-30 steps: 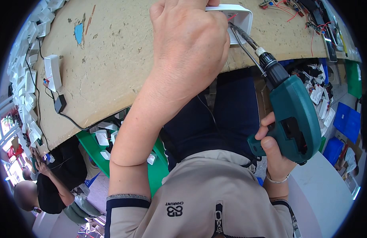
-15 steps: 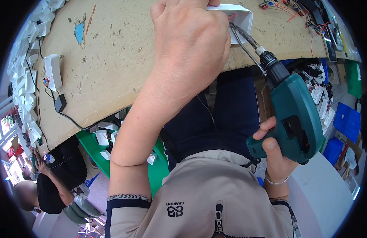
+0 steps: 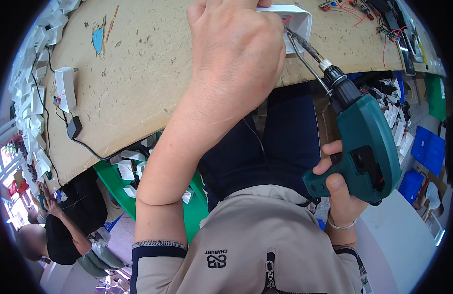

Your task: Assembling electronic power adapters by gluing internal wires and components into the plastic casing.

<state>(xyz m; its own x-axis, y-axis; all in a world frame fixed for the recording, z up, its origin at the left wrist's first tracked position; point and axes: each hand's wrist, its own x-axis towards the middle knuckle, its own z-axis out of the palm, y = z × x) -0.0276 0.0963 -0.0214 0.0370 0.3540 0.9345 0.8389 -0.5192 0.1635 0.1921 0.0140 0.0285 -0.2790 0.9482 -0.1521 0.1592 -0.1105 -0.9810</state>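
Observation:
My left hand (image 3: 238,46) is closed at the top of the view, its back toward me and most of its fingers hidden. It grips a white plastic case (image 3: 302,24), open toward me, with a bit of red wire (image 3: 287,19) inside. My right hand (image 3: 341,188) is wrapped round the grip of a green pistol-shaped soldering iron (image 3: 371,132), fingers by the trigger. The iron's dark tip (image 3: 305,44) and a thin metal feed tube (image 3: 309,67) beside it reach into the case, close to my left hand. The exact contact point is partly hidden.
A worn tan workbench (image 3: 148,73) carries a white case (image 3: 65,90), a black adapter (image 3: 74,127) with cable and piled white housings (image 3: 33,103). Wired circuit boards (image 3: 351,7) lie far right. A green bin (image 3: 118,183) sits below. Another person (image 3: 64,235) works at left.
The soldering iron has shifted slightly to the right, its tip still inside the case. My left hand and the case have barely moved.

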